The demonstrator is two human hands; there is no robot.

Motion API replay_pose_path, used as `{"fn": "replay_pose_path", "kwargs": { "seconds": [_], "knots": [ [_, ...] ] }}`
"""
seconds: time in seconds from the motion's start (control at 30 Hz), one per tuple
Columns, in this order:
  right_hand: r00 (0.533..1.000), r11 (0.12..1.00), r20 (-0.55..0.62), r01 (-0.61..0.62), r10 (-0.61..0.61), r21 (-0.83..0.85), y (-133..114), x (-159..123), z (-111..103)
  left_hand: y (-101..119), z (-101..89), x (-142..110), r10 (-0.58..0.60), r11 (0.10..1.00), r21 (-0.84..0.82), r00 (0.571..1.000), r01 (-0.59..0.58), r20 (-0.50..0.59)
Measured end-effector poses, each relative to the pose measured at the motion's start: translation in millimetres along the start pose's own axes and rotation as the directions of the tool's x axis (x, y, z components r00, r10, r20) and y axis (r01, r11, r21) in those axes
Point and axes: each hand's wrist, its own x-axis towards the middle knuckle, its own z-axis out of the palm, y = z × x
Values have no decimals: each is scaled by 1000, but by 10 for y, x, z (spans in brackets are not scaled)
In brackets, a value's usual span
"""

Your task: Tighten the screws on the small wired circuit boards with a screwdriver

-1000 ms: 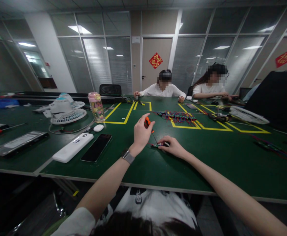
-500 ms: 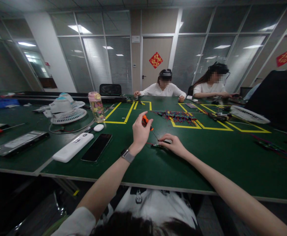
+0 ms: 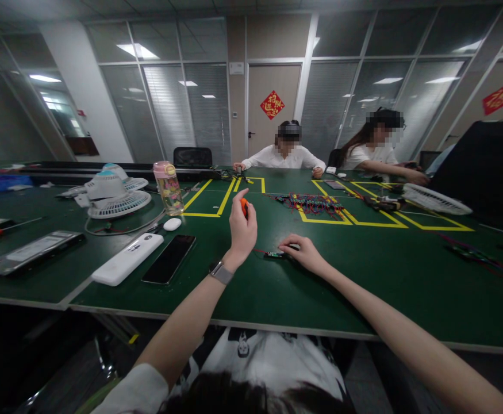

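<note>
My left hand [image 3: 242,230] is raised over the table, closed around the orange handle of a screwdriver [image 3: 245,207]. Most of that handle is hidden by my fingers, and its shaft cannot be made out. To the right, my right hand [image 3: 300,251] rests low on the table with its fingertips pinched on the right end of a small green circuit board [image 3: 272,255]. A thin red wire runs off the board's left end. Several similar boards with red and blue wires [image 3: 315,207] lie bundled farther back.
Left of my hands lie a black phone [image 3: 169,259], a white power bank [image 3: 128,259] and a small white case [image 3: 172,224]. Beyond stand a drink bottle [image 3: 169,187] and a fan [image 3: 119,198]. Yellow tape [image 3: 199,215] marks the green table. Two people sit opposite.
My left hand has drawn left with the screwdriver, away from the circuit board, and turned so the shaft no longer shows. My right hand stays at the board. The person at right has extended an arm.
</note>
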Motion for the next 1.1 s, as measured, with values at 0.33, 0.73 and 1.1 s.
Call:
{"fn": "replay_pose_path", "kwargs": {
  "seconds": [0.33, 0.73, 1.1],
  "knots": [
    [999, 997, 24, -31, 33, -67, 12, 11, 16, -108, 16, -34, -164, 915, 371, 692, -160, 703],
    [989, 994, 132, -50, 62, -94, 91, 112, 68, -109, 39, -142, -314, 843, 471, 473, -261, 823],
    [972, 993, 225, 88, -67, -83, 1, 32, -25, -164, 60, -161, -323, 825, 491, 480, -280, 816]
  ]
}}
